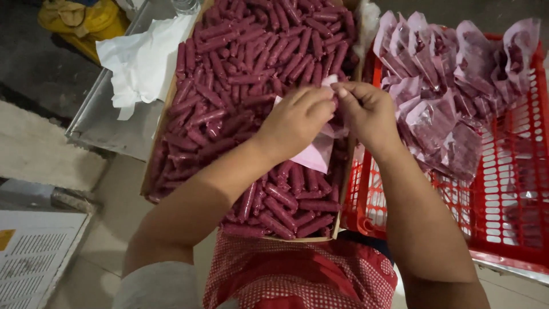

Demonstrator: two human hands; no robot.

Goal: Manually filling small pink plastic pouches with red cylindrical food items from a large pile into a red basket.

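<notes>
My left hand [294,123] and my right hand [369,111] meet above a wooden tray [159,134] heaped with several dark red sausage-shaped rolls [240,68]. Both hands pinch the top edge of a small pink-and-clear plastic bag [317,153], which hangs down between them over the rolls. The fingertips of both hands touch at the bag's mouth. Whether anything is inside the bag cannot be told.
A red plastic crate [509,189] at the right holds several filled pink bags [440,86]. Crumpled white paper [140,63] lies on a metal surface [108,134] at the upper left, with a yellow object [86,20] beyond. A red dotted cloth [297,274] covers my lap.
</notes>
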